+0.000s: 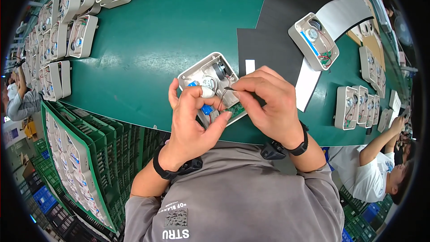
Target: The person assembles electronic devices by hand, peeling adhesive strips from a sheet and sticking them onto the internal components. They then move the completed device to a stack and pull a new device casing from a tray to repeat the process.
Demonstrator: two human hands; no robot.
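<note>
In the head view, an open white box (197,64) sits tilted at the near edge of the green counter (148,40), right in front of the person. The right hand (274,103) has its thumb and forefinger closed on a small dark strip (229,88), held above the box. The left hand (190,118) curls over the box's near left side, its thumb beside the green circuit board (235,109) and its forefinger wearing a white fingertip cover (207,92); whether these fingers grip anything, I cannot tell. Thin wires (222,94) run between the two hands. Inside the box are a black speaker (219,70), a round white part (208,81) and a blue part (207,109). To the right, on the counter, lies a black sheet (277,40) bearing a small white slip (250,66), and a second open box (299,43) rests farther right. More boxes (83,36) crowd the counter's far left. Green crates (101,148) stand below it, and a co-worker in a white shirt (371,175) is at the right.
</note>
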